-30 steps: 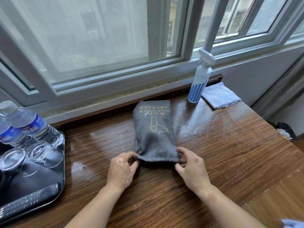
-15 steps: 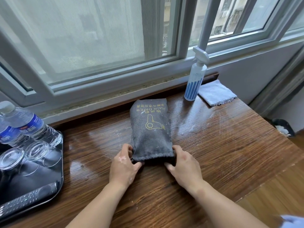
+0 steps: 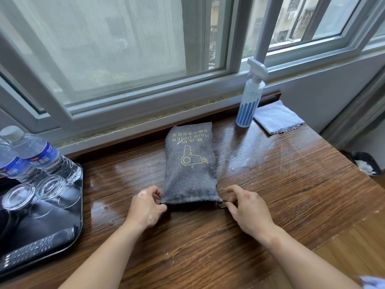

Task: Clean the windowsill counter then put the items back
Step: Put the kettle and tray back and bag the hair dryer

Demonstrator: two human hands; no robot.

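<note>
Hair-dryer bag [image 3: 190, 163], contents hidden, on counter [image 3: 281, 184] — left hand [image 3: 145, 207] pinches its corner, right hand [image 3: 248, 207] its drawstring [image 3: 221, 204].

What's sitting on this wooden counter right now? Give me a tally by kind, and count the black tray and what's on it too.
Water bottles: 2
Drinking glasses: 2
Remote control: 1
Black tray: 1
Hair dryer bag: 1
Spray bottle: 1
Folded cloth: 1
Total: 9
</note>
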